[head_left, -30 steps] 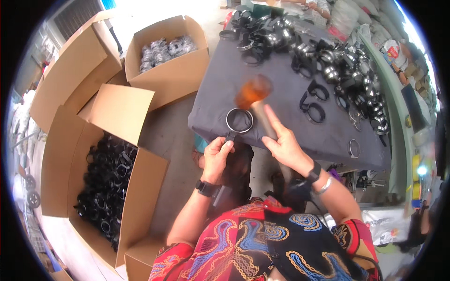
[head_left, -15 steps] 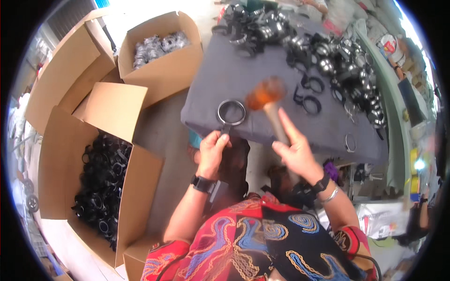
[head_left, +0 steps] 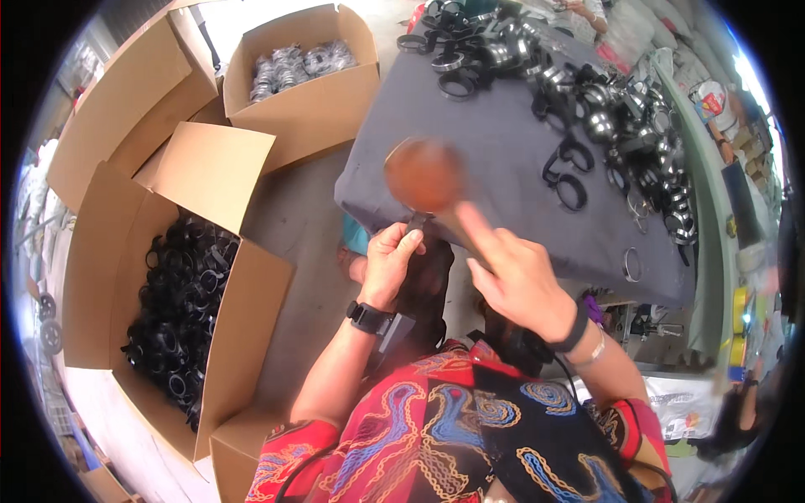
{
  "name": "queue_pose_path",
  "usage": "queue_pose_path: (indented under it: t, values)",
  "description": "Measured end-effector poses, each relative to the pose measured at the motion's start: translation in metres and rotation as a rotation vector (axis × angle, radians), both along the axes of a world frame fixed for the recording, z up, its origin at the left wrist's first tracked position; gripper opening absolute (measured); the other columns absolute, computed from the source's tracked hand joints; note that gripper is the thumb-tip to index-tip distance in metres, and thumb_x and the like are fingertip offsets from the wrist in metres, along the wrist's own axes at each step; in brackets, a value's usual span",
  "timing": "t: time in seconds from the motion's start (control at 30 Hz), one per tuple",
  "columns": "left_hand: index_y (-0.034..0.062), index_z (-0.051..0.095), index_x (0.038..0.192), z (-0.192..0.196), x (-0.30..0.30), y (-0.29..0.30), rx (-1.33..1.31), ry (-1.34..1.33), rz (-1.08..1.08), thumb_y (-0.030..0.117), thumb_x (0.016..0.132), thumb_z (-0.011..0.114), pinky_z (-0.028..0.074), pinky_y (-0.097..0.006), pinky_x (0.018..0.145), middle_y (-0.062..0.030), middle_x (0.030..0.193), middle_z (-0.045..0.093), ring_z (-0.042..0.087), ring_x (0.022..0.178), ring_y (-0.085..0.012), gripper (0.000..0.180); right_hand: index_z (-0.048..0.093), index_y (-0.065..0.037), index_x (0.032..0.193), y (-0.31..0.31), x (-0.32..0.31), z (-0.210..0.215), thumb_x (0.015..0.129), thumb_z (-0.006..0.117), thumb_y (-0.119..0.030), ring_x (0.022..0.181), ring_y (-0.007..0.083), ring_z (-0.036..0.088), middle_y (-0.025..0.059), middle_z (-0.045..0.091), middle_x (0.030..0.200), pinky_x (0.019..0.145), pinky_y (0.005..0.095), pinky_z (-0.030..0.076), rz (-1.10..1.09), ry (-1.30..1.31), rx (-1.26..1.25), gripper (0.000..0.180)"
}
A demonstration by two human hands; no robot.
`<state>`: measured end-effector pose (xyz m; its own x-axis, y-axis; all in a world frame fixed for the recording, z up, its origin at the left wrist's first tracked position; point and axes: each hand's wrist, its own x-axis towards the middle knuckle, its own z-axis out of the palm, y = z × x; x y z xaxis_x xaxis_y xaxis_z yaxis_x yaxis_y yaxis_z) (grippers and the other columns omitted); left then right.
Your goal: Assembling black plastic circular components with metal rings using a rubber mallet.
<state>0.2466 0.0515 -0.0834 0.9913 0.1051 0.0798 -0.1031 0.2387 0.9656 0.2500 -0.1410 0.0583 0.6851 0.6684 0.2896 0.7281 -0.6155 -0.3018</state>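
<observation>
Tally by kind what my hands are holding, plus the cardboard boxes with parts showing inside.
Mallet in right hand: 1
Black-handled ring in left hand, mostly hidden: 1
Box of silvery parts: 1
Box of black parts: 1
Total: 4

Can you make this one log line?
left hand: grips black handle; right hand: grips orange-brown mallet, head blurred; grey table: ring pile

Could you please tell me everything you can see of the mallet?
The mallet has a rounded orange-brown head, perhaps plastic, blurred. Its handle, mostly hidden, is gripped in the right hand and slants up to the left. The head appears over the near edge of the table, just beyond the left hand; contact there is unclear.
</observation>
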Motion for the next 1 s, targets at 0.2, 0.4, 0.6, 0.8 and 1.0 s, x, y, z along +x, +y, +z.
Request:
queue_pose_path:
  t: [0.2,0.4,0.6,0.8,1.0]
  values:
    - [0.0051,0.062,0.081,-0.009,-0.001,0.004,0.068,0.031,-0.001,0.019,0.094,0.059,0.044,-0.025,0.071,0.0001,0.076,0.064,0.056,0.075,-0.0082,0.019,0.032,-0.018,0.147,0.025,0.053,0.034,0.080,0.062,-0.010,0.068,0.0381,0.061,0.0207,0.062,0.080,0.063,0.0481,0.049,0.056,0.029,0.101,0.074]
    - [0.0046,0.063,0.082,0.005,0.002,-0.003,0.252,0.106,0.018,0.019,0.094,0.060,0.044,-0.025,0.074,0.0001,0.078,0.064,0.056,0.076,-0.0075,0.018,0.031,-0.014,0.148,0.004,0.074,0.003,0.078,0.059,-0.003,0.080,0.0349,0.066,0.0229,0.064,0.107,0.076,0.0399,0.051,-0.109,0.301,0.095,0.076]
    - [0.0043,0.063,0.081,0.006,-0.005,0.002,0.013,0.062,0.003,0.019,0.093,0.061,0.043,-0.024,0.075,0.0000,0.078,0.065,0.055,0.075,-0.0071,0.019,0.031,-0.003,0.146,0.001,0.059,0.059,0.081,0.058,-0.004,0.119,0.0167,0.054,0.0187,0.050,0.138,0.097,0.0236,0.039,-0.112,0.317,0.634,0.070]
    - [0.0033,0.063,0.082,0.028,0.010,-0.006,0.243,0.166,0.008,0.018,0.092,0.058,0.044,-0.025,0.070,-0.0006,0.075,0.063,0.055,0.073,-0.0081,0.019,0.024,-0.008,0.149,-0.043,0.031,0.001,0.081,0.060,-0.008,0.063,0.0268,0.062,0.0223,0.056,0.126,0.069,0.0330,0.050,-0.125,0.612,0.432,0.078]
    - [0.0015,0.059,0.083,0.075,0.015,0.001,0.041,0.182,0.048,0.010,0.092,0.055,0.047,-0.027,0.067,-0.0041,0.071,0.060,0.058,0.067,-0.0132,0.013,0.023,-0.012,0.151,-0.122,0.025,-0.012,0.083,0.057,-0.004,0.077,0.0172,0.065,0.0141,0.040,0.147,0.072,0.0335,0.053,-0.400,0.167,0.771,0.076]
